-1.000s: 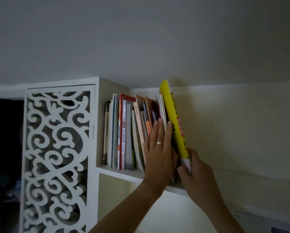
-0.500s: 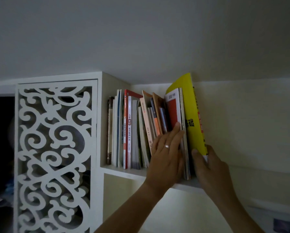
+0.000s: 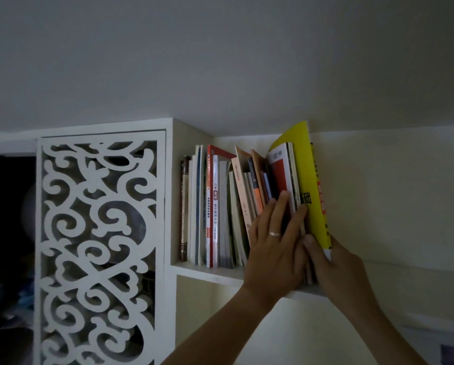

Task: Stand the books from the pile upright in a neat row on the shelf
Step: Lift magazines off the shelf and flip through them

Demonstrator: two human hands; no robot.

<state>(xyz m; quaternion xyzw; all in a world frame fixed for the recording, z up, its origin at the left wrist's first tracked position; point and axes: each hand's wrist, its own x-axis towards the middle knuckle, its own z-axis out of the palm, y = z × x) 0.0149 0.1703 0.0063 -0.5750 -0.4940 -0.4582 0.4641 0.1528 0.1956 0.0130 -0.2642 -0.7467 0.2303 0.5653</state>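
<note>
A row of several books (image 3: pixel 215 206) stands on a white wall shelf (image 3: pixel 207 273) just under the ceiling. At the row's right end is a tall yellow book (image 3: pixel 312 185), nearly upright, its front cover bowed to the left at the top. My right hand (image 3: pixel 333 264) grips the yellow book's lower corner. My left hand (image 3: pixel 275 248), with a ring on one finger, presses with straight fingers against a red-and-white book (image 3: pixel 281 175) and the leaning books beside it, just left of the yellow one.
A white cabinet with a carved scroll-pattern door (image 3: pixel 99 248) adjoins the shelf on the left. The ceiling (image 3: pixel 220 61) is close above the book tops. Bare shelf and wall (image 3: pixel 391 206) extend to the right of the yellow book.
The yellow book has gone from leaning left to nearly upright at the row's right end. My left hand has slid right along the books, and a red-and-white cover now shows.
</note>
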